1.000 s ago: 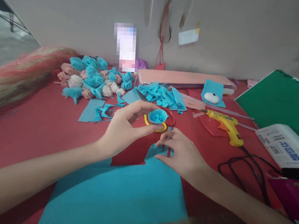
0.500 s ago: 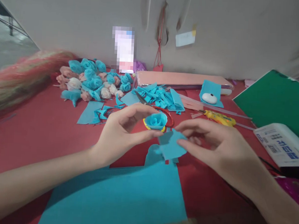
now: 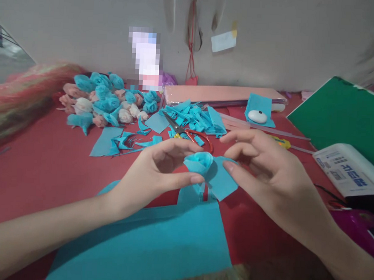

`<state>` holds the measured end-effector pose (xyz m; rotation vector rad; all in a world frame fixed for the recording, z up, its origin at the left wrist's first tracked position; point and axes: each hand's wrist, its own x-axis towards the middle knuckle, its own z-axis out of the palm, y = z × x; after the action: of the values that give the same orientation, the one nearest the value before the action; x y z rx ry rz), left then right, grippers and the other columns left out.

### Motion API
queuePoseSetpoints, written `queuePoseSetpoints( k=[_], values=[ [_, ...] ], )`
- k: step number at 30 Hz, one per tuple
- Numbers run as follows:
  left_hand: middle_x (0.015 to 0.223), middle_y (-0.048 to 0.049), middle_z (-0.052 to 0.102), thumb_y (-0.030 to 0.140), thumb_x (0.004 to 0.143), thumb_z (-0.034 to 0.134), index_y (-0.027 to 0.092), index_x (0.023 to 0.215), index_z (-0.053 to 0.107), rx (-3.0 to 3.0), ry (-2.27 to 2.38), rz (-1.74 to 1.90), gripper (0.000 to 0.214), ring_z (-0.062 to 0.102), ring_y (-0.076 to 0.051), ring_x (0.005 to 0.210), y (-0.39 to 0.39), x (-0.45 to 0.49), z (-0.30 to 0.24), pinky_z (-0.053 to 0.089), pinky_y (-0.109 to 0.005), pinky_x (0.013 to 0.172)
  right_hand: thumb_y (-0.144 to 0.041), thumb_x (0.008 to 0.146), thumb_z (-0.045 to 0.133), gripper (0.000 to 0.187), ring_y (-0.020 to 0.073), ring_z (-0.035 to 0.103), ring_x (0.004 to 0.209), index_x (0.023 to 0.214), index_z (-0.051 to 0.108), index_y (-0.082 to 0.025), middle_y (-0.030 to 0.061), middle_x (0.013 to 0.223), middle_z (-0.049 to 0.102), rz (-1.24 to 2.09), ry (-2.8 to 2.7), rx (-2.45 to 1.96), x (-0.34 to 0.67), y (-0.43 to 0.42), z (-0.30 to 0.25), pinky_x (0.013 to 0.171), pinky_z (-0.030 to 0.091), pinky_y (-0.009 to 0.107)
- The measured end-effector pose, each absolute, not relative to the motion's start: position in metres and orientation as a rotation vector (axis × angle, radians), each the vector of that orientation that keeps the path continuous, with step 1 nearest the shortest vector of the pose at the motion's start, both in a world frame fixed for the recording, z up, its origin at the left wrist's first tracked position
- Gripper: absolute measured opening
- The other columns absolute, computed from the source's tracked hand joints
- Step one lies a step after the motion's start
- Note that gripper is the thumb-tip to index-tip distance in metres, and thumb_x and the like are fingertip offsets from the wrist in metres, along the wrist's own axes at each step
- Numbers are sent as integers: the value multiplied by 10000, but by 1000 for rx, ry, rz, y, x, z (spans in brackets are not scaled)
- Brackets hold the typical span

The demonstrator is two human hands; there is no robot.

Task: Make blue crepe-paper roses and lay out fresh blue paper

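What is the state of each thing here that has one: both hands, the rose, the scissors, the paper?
left hand, shut on the blue rose.
blue rose, rolled, held above the table.
right hand, pinching the blue petal piece.
blue petal piece, flat, against the rose's side.
scissors, lying on the table, blades look shut.
blue sheet, flat on the table, upper edge cut.
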<state>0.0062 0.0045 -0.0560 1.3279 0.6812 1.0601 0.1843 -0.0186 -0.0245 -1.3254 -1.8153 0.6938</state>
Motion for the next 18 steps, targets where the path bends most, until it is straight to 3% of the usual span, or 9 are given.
queuePoseSetpoints(
  k=[8, 13, 18],
  values=[
    [808, 70, 630, 15, 656, 688, 222, 869, 647, 1269, 656, 990, 300, 621, -56, 792, 0, 7, -55, 464, -30, 491, -159, 777, 576, 149, 62, 543, 568, 892, 523, -237, -77, 660, 593, 867, -1777, -1290, 183, -17, -28, 492, 446, 126],
    [840, 62, 650, 50, 652, 703, 219, 869, 651, 1373, 746, 1067, 280, 614, -72, 853, 5, 5, -55, 496, -63, 617, -171, 721, 628, 179, 94, 592, 624, 876, 559, -229, -68, 688, 658, 883, -1859, -1389, 187, -8, -38, 535, 455, 175],
    [874, 39, 662, 84, 643, 714, 210, 854, 648, 1454, 840, 1076, 254, 609, -125, 927, 11, 3, -57, 507, -138, 726, -81, 641, 654, 121, 96, 598, 607, 678, 589, -177, -35, 643, 646, 1079, -1969, -1473, 183, 6, -59, 523, 442, 175]
  ],
)
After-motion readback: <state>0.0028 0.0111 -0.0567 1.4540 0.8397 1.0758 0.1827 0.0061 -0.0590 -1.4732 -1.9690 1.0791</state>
